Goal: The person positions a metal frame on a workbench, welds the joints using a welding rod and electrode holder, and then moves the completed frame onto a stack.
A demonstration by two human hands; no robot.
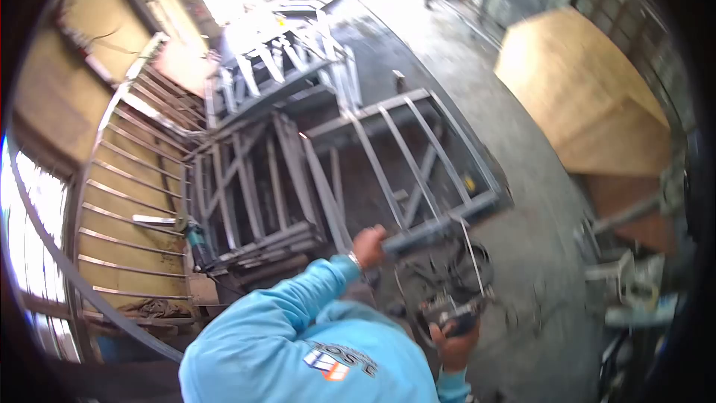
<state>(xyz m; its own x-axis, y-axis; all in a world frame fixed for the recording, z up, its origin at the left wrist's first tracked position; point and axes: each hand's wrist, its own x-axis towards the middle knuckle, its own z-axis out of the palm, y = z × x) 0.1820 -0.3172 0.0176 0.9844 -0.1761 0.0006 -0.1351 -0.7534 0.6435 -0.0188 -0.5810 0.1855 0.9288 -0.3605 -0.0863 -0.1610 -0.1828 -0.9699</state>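
Head view: hands apart. Right hand [456,342] grips a dark, blurred handheld tool [464,322]; left hand [368,247], grip unclear, is at a grey rectangular barred metal frame [410,162].

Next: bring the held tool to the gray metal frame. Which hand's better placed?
Right, likely: the right hand holds the dark tool, on the wearer's side of the gray metal frame. The left hand is by the frame's near corner, no tool visible; probably better for steadying.

A metalworking workshop, judging by the barred metal frames [410,164], angle grinder [197,245] and dark worktable [373,39]
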